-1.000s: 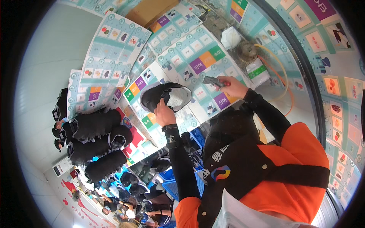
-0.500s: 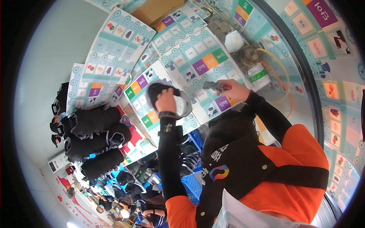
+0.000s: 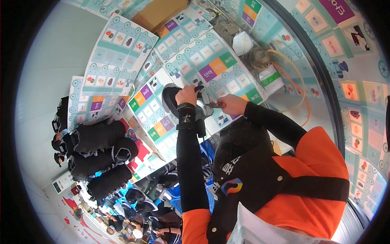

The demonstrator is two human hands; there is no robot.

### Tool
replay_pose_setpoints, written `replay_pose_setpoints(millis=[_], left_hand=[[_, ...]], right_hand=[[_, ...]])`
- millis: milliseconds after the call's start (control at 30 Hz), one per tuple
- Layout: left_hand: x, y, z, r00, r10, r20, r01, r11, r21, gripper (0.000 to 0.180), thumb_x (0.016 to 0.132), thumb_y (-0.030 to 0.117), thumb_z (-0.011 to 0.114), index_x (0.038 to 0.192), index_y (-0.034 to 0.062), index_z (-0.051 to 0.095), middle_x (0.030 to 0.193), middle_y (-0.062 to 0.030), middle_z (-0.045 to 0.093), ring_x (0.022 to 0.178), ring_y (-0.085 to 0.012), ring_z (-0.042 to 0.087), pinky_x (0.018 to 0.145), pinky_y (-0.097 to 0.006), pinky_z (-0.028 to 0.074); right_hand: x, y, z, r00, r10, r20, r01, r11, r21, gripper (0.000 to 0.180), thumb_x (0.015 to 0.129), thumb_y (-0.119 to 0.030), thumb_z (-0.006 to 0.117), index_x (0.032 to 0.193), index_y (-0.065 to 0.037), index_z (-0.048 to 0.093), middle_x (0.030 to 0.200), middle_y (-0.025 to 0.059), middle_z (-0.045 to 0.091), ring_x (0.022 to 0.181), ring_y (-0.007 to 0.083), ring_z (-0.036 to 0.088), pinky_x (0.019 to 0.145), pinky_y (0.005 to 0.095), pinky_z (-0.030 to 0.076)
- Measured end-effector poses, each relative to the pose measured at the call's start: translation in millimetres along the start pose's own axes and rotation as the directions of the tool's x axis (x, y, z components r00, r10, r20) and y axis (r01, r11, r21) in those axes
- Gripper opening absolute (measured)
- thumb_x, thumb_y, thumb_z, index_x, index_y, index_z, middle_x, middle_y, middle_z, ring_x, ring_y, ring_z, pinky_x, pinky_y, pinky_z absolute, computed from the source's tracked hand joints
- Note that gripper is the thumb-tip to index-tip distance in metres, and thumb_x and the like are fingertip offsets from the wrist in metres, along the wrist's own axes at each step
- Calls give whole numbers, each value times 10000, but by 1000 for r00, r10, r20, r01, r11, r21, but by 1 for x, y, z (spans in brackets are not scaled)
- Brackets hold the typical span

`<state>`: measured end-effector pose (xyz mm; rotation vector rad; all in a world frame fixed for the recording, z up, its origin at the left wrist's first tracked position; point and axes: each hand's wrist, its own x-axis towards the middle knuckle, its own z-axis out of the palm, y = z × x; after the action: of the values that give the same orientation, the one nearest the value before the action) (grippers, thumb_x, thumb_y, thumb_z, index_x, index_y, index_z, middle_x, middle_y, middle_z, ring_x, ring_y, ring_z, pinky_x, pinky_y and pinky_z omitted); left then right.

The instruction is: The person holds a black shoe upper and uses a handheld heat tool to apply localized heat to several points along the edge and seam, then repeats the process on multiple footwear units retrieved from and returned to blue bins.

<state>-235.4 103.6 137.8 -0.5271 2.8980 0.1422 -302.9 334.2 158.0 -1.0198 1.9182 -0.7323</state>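
Note:
A black-and-grey piece that looks like a cap (image 3: 170, 98) is held over the table (image 3: 227, 44). My left hand (image 3: 187, 96) is closed on its dark part, fingers curled over it. Paler grey fabric shows beyond those fingers. In my right hand (image 3: 235, 105) is a small red-handled hand tool (image 3: 218, 105) with a grey metal head. That head points left and meets the grey side of the cap, or lies just over it; I cannot tell if it touches. The tool's exact kind is too small to make out.
Long stacks of black caps (image 3: 99, 136) lie to the left. Blue crates (image 3: 175, 191) holding dark items stand below the table. A cardboard box (image 3: 156, 14) is at the far edge. Hoses (image 3: 302, 91) run down on the right, and other people (image 3: 134, 225) work at lower left.
My right hand has moved left and down, bringing the red-handled tool to the cap. The cap has turned and shifted slightly right in my left hand.

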Motion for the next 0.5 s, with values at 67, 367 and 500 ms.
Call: replay_pose_setpoints(millis=[67, 367, 500], left_hand=[[0, 0, 1, 1000, 5, -4, -5, 1000, 11, 277, 910, 432, 675, 972, 164, 712, 900, -86, 679, 819, -324, 704, 654, -446, 553], [1, 2, 3, 1000, -6, 28, 5, 999, 31, 294, 916, 443, 660, 962, 156, 702, 902, -83, 685, 843, -312, 703, 667, -442, 549], [-2, 6, -2, 999, -23, 26, 22, 999, 50, 287, 926, 438, 638, 959, 159, 694, 882, -79, 694, 852, -311, 704, 663, -440, 544]], right_hand=[[-1, -2, 0, 996, 5, -93, -5, 1000, -1, 200, 813, -125, 529, 948, -32, 645, 822, 251, 661, 853, 465, 635, 754, 548, 479], [-6, 2, -7, 985, 12, -171, -18, 999, -30, 191, 808, -134, 559, 942, -32, 649, 771, 237, 658, 793, 459, 644, 712, 556, 476], [-6, 5, 1, 989, 53, -138, -60, 997, -45, 209, 800, -148, 568, 939, -36, 675, 783, 246, 665, 804, 459, 649, 723, 555, 483]])
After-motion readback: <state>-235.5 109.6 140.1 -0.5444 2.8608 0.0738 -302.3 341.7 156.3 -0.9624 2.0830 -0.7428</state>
